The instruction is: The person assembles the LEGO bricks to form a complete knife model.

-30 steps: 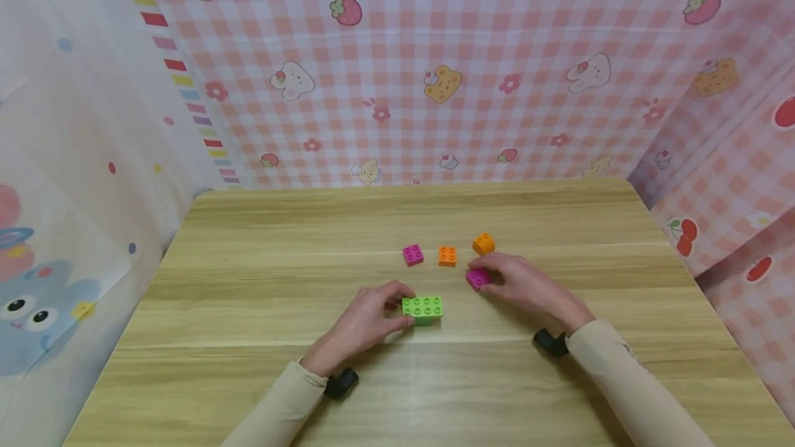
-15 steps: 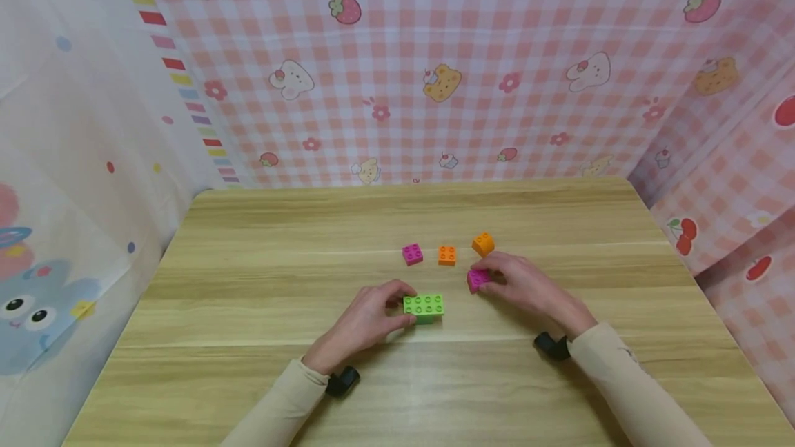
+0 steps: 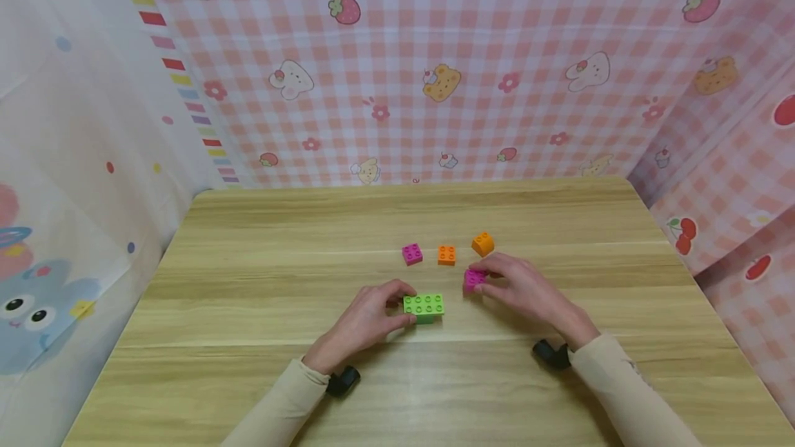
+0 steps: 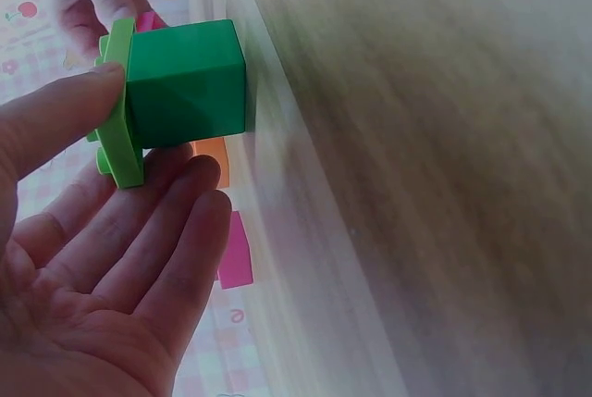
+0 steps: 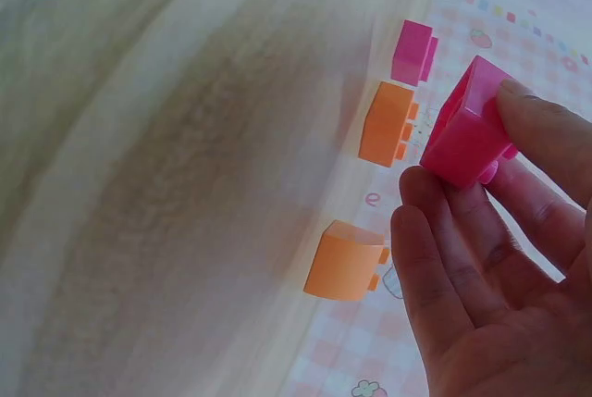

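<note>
1. We see the left hand (image 3: 370, 316) pinching a light-green eight-stud plastic slab (image 3: 424, 304) atop a dark-green plastic block (image 4: 190, 82), well in from the left edge of the wood-grain table (image 3: 217, 261).
2. Across a strip of wood, the right hand (image 3: 522, 286) pinches a studded magenta plastic brick (image 3: 474, 280), tilted.
3. Nearer the back edge, we find a second magenta plastic brick (image 3: 413, 254), a square orange plastic brick (image 3: 446, 255) and a curved orange plastic brick (image 3: 482, 244), the last near the right hand.
</note>
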Available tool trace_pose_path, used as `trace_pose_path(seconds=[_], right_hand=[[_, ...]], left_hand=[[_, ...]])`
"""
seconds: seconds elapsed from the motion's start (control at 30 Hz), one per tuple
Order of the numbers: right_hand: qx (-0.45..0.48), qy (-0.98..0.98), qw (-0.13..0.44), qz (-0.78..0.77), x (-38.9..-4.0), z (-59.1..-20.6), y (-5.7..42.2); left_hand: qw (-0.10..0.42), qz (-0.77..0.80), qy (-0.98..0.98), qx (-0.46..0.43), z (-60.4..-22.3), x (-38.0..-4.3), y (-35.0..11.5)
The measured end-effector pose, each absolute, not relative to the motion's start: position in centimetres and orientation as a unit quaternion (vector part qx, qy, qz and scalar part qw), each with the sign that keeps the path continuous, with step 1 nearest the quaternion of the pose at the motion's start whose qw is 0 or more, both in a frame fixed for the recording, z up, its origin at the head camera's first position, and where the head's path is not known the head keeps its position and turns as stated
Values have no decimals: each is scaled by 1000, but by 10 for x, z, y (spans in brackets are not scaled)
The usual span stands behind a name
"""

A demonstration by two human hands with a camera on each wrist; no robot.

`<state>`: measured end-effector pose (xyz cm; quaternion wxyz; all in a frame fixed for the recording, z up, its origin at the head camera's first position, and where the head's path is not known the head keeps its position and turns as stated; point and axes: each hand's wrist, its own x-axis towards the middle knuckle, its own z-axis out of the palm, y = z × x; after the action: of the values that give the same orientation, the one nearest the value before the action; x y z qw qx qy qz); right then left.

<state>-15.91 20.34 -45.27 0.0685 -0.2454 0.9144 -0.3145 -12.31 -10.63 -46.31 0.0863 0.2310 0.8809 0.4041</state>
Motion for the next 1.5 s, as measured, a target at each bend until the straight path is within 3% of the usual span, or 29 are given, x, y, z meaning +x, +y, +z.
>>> trace_pose_path(seconds=[1.5], right_hand=[[-287, 888, -9, -358, -135, -442, 169]], left_hand=[[98, 416, 876, 224, -465, -124, -107]])
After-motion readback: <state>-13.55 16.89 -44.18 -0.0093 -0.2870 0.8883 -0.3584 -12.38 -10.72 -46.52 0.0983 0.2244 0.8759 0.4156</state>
